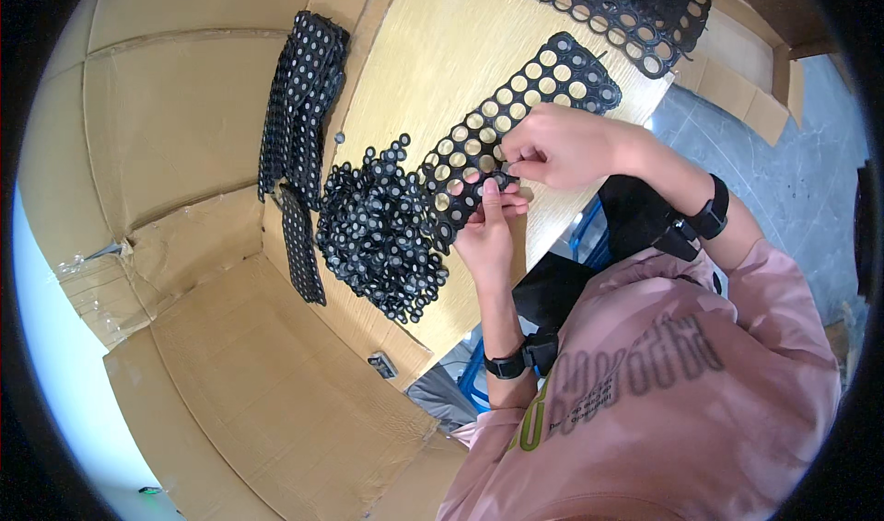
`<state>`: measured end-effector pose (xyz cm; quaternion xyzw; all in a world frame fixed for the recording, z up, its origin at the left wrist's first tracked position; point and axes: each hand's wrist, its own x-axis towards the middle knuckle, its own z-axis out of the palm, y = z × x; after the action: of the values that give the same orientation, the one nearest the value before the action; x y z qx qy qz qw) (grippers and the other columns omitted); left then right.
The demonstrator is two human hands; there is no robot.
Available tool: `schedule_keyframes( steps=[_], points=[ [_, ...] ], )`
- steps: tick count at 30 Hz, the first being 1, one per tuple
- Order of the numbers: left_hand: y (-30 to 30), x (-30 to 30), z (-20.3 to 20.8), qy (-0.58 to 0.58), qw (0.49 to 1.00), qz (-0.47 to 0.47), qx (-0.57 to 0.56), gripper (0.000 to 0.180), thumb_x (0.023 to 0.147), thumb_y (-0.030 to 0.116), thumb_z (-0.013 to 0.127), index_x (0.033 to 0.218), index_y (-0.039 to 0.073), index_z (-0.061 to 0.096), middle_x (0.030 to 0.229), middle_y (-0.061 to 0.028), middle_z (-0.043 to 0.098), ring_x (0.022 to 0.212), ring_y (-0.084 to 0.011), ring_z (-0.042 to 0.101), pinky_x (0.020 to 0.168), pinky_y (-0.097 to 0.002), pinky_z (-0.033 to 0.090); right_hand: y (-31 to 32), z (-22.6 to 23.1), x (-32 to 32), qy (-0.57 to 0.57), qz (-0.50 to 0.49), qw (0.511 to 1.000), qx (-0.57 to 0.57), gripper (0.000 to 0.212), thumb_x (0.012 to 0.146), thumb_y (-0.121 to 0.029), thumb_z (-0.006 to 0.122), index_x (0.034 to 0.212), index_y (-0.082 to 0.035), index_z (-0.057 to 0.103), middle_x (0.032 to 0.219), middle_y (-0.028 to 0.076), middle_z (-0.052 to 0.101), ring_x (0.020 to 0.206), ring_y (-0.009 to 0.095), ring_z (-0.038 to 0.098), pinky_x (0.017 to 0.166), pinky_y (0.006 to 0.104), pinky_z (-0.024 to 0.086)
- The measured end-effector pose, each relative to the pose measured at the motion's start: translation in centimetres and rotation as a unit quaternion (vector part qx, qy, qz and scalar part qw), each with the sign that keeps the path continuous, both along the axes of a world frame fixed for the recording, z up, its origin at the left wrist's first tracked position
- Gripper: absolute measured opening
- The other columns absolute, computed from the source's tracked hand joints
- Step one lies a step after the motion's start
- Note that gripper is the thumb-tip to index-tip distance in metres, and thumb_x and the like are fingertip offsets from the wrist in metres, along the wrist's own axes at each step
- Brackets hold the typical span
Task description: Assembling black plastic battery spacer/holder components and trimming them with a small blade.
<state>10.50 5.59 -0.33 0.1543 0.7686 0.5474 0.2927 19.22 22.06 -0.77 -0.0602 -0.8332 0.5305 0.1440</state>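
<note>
A black perforated sheet, with rows of round holes, lies slantwise across the wooden table. My left hand grips its near edge, thumb on top and fingers underneath. Just above that thumb, my right hand is closed in a pinch at the sheet's edge; whatever is between its fingertips is hidden. Some holes at the sheet's far end and near my left thumb look filled with grey discs. To the left of my hands is a heap of small black rings with grey centres, touching the sheet's near end.
Stacked black sheets with filled holes lean along the cardboard wall at left, a narrow strip below them. More perforated sheets pile up at the table's far end. A small metallic item sits on the cardboard near the table corner.
</note>
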Motion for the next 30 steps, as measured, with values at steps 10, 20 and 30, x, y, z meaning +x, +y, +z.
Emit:
schedule_keyframes(
  steps=[10, 20, 30],
  points=[
    [1.2, -1.2, 1.3, -0.052, 0.996, -0.065, -0.046, 0.033, 0.091, 0.022, 0.067, 0.093, -0.011, 0.065, 0.073, -0.0168, 0.068, 0.063, -0.0169, 0.067, 0.057, -0.0264, 0.054, 1.9, 0.4, 1.0, -0.035, 0.016, 0.978, -0.204, 0.017, 0.090, -0.013, 0.062, 0.079, 0.000, 0.060, 0.055, 0.003, 0.057, 0.052, 0.007, 0.059, 0.048, 0.0213, 0.040],
    [1.3, 0.4, 0.4, -0.036, 0.997, -0.036, 0.058, 0.037, 0.098, 0.018, 0.054, 0.087, -0.016, 0.063, 0.083, -0.0204, 0.069, 0.063, -0.0177, 0.067, 0.058, -0.0262, 0.055, 2.2, 0.6, 0.9, -0.063, 0.039, 0.987, -0.140, 0.018, 0.085, -0.006, 0.063, 0.069, 0.002, 0.058, 0.049, 0.006, 0.055, 0.046, 0.009, 0.058, 0.043, 0.0237, 0.040],
    [1.1, 0.7, 0.2, -0.025, 0.996, -0.025, 0.078, 0.037, 0.098, 0.019, 0.055, 0.084, -0.013, 0.065, 0.080, -0.0187, 0.069, 0.062, -0.0170, 0.065, 0.057, -0.0256, 0.054, 2.1, 0.5, 1.0, -0.068, 0.039, 0.988, -0.131, 0.017, 0.084, -0.004, 0.062, 0.069, 0.002, 0.058, 0.048, 0.006, 0.052, 0.044, 0.009, 0.054, 0.042, 0.0251, 0.037]
  ],
)
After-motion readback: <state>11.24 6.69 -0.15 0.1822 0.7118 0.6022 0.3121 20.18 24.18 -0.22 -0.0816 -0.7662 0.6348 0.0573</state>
